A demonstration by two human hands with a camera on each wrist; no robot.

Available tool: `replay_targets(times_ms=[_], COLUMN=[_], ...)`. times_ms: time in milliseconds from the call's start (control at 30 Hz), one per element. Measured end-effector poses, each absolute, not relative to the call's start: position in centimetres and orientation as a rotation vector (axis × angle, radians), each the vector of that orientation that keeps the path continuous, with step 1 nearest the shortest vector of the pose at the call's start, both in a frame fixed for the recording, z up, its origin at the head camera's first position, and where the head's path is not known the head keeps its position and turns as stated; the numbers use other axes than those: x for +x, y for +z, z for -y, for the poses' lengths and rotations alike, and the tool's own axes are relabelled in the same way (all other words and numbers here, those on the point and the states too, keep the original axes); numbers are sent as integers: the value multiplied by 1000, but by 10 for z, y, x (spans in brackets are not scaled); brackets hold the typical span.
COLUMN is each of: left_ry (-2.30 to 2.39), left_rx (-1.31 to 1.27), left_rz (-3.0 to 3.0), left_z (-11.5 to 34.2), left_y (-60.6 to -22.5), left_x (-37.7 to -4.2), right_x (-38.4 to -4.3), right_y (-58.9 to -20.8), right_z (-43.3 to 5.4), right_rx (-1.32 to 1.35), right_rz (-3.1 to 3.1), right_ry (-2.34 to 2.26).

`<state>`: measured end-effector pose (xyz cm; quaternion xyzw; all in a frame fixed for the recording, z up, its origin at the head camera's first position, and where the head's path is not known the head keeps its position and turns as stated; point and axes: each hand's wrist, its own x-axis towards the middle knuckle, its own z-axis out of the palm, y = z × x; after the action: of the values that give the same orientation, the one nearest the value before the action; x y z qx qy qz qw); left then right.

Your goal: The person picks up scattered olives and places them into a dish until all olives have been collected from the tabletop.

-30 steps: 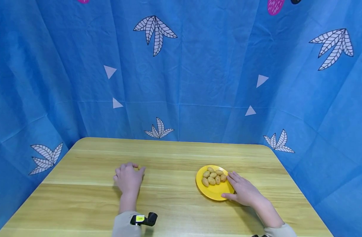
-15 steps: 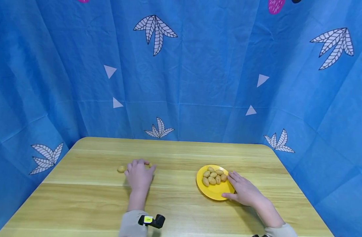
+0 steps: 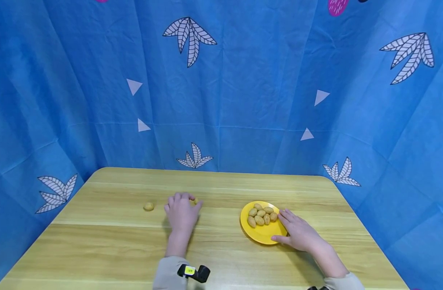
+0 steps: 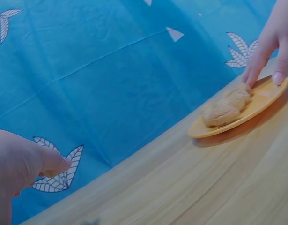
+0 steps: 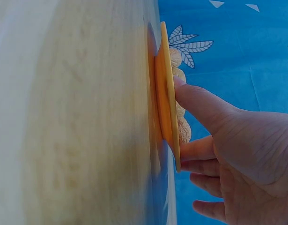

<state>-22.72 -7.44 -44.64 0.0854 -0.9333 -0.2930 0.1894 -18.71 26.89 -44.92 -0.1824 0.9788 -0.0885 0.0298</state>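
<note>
My left hand (image 3: 182, 212) pinches a tan nut in its shell (image 3: 195, 201) between thumb and fingers, over the left-middle of the table. In the left wrist view most of that nut is hidden behind the fingers. Another such nut (image 3: 148, 206) lies on the table to the left of this hand. Several wrinkled tan nuts (image 3: 259, 220) are gathered on the far left part of a yellow plate (image 3: 262, 237). My right hand (image 3: 300, 235) rests at the plate's right rim, its thumb spread from the fairly straight fingers, which touch the edge.
The wooden table (image 3: 112, 241) reaches back to a blue patterned curtain (image 3: 250, 100), which stands behind it and along both sides. Bare tabletop lies between the left hand and the plate.
My left hand has moved right with the pinched nut, uncovering the other nut lying on the table. My right hand and the plate have stayed in place.
</note>
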Motion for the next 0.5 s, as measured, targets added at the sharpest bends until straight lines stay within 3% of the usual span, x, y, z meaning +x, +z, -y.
replay_targets(times_ms=[500], left_ry=[-723], left_rx=[88], left_rz=[2608], left_z=[39], left_y=[-445], left_x=[-223], right_x=[-188], right_y=[-449], right_z=[-269], right_rx=[-569], right_rz=[-3023], right_ry=[-272])
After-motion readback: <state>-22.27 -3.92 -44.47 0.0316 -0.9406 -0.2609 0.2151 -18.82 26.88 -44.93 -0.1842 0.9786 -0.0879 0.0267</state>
